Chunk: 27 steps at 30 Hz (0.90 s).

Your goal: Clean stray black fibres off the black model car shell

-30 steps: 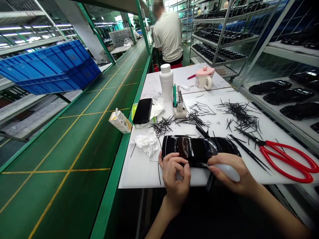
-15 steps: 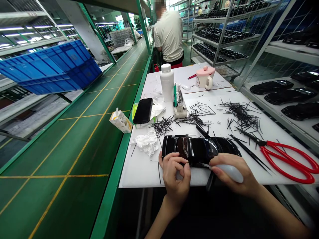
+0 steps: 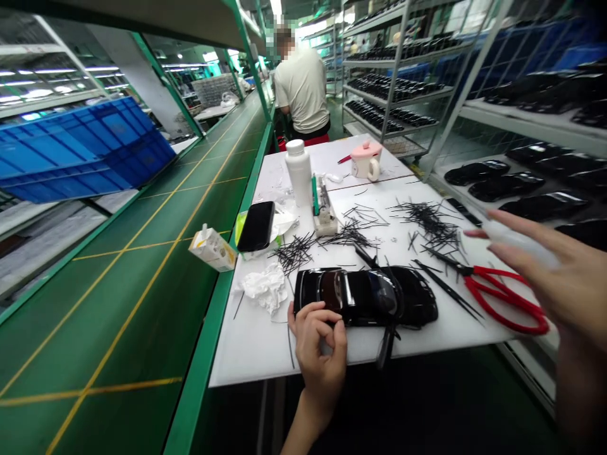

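A glossy black model car (image 3: 365, 294) lies on the white tabletop, its doors standing out on both sides. Against its near side, toward the left end, rests my left hand (image 3: 320, 347) with curled fingers. Something small and greyish shows in that palm, too hidden to name. Off to the right, above the table edge, my right hand (image 3: 564, 278) is blurred by motion and grips a whitish squeeze bottle (image 3: 524, 243) with a thin nozzle. Below that hand lie red-handled scissors (image 3: 507, 297) and black tweezers (image 3: 448, 287).
Piles of black strips (image 3: 424, 224) lie across the table. Crumpled tissue (image 3: 265, 287), a phone (image 3: 256, 226), a white bottle (image 3: 298, 170) and a lidded mug (image 3: 367, 161) stand around. A drink carton (image 3: 212, 248) borders the green conveyor (image 3: 142, 303). A person (image 3: 303, 82) sits ahead; racks (image 3: 512, 117) hold car bodies.
My right hand has lifted the squeeze bottle away from the car, up and to the right. My left hand stays at the car's near side. The view has shifted slightly.
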Available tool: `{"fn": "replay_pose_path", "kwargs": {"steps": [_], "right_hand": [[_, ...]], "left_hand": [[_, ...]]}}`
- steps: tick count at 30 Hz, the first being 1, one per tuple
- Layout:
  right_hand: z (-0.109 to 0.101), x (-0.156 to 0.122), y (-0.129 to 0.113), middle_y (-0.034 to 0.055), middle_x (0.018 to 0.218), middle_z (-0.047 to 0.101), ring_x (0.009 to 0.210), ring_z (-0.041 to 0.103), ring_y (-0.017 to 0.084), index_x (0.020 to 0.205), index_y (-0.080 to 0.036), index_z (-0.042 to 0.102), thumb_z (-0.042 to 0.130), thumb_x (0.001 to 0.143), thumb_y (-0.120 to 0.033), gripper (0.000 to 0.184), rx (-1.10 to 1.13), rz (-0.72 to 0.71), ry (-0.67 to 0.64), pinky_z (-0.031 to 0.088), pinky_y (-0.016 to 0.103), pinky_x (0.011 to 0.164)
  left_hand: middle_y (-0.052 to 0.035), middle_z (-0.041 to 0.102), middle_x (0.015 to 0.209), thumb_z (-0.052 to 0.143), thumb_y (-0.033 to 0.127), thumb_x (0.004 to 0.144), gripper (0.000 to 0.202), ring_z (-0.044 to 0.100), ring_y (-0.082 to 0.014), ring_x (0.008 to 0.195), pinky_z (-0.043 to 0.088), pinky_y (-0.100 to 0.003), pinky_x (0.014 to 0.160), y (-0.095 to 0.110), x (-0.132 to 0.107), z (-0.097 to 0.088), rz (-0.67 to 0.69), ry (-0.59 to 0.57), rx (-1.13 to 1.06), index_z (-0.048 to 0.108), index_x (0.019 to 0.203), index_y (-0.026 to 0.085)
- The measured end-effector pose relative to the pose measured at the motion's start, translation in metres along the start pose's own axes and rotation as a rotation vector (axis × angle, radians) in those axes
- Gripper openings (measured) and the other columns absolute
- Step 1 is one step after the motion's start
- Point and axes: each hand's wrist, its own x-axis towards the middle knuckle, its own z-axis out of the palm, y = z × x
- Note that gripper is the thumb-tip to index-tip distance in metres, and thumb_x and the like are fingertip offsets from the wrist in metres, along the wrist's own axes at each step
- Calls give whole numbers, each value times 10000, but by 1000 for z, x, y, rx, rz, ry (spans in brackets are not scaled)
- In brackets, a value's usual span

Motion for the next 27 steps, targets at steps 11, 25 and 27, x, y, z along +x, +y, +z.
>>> {"fn": "replay_pose_path", "kwargs": {"steps": [11, 25, 27], "right_hand": [[-5, 36, 78, 117, 706, 737, 557, 681, 233, 961, -162, 690, 675, 856, -343, 210, -452, 27, 11, 447, 264, 438], [29, -32, 11, 5, 692, 644, 580, 638, 203, 959, -224, 613, 543, 886, -347, 160, -299, -11, -293, 467, 300, 492], [23, -30, 6, 6, 693, 630, 541, 613, 186, 1067, -214, 626, 527, 913, -393, 256, -239, 10, -269, 461, 291, 470]], "left_hand": [[14, 645, 755, 582, 58, 850, 320, 601, -206, 978, 218, -566, 1141, -10, 4, 2, 73, 9, -8, 365, 690, 230], [20, 652, 742, 585, 66, 847, 326, 607, -208, 1000, 177, -594, 1153, -5, 6, 3, 117, 6, 68, 357, 684, 233], [23, 658, 742, 585, 59, 845, 325, 607, -204, 1008, 152, -598, 1162, -1, 7, 3, 134, -3, 76, 361, 684, 231]]}}
